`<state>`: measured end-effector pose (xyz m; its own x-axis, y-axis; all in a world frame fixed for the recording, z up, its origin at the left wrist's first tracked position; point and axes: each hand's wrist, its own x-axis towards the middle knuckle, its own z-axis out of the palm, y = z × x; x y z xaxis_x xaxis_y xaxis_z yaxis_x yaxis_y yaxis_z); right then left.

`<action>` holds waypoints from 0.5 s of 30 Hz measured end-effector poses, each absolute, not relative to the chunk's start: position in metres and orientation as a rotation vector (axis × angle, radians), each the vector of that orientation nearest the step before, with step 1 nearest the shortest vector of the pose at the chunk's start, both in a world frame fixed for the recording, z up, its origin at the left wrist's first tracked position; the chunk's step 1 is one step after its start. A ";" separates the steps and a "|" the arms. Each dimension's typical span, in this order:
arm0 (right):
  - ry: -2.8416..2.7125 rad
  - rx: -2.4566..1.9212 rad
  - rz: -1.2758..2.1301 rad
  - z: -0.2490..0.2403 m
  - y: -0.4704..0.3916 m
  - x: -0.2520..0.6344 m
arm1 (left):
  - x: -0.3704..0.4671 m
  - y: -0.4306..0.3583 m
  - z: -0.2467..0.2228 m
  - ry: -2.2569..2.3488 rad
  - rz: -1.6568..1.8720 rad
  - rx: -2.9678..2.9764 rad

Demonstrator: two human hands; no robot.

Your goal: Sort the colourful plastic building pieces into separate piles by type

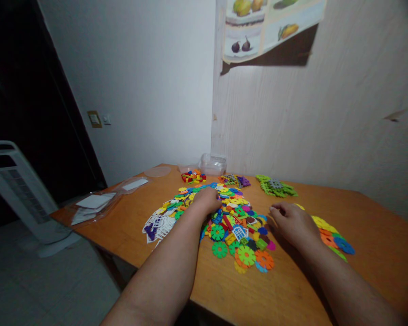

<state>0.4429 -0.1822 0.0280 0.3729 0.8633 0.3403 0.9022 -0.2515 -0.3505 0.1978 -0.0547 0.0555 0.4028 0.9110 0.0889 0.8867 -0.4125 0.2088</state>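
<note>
Wooden surface [326,199], wall behind. Left hand's fingers are sunk in or hidden behind the mixed pile [227,220]; spread and grip can't be told. Right hand [294,224] is held just beside the pile, fingers curled in, narrow gap; any small piece pinched can't be made out. Large discs [344,245] are partly covered by that arm. Beyond, small bricks [192,176], purple-grey pieces [240,181] and green pieces [279,188] are grouped separately. Judged partly sorted: white frames [163,226] bunched at pile's edge, much left mixed.
</note>
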 end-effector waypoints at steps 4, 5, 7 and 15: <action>-1.525 -2.119 -0.107 0.028 -0.183 0.443 | 0.200 -0.055 0.054 1.602 0.343 2.571; -1.525 -2.110 -0.109 0.028 -0.183 0.443 | 0.200 -0.054 0.054 1.610 0.362 2.577; -1.523 -2.096 -0.119 0.027 -0.183 0.443 | 0.200 -0.052 0.053 1.647 0.417 2.571; -1.534 -2.081 -0.128 0.026 -0.182 0.445 | 0.199 -0.044 0.049 1.535 0.701 2.458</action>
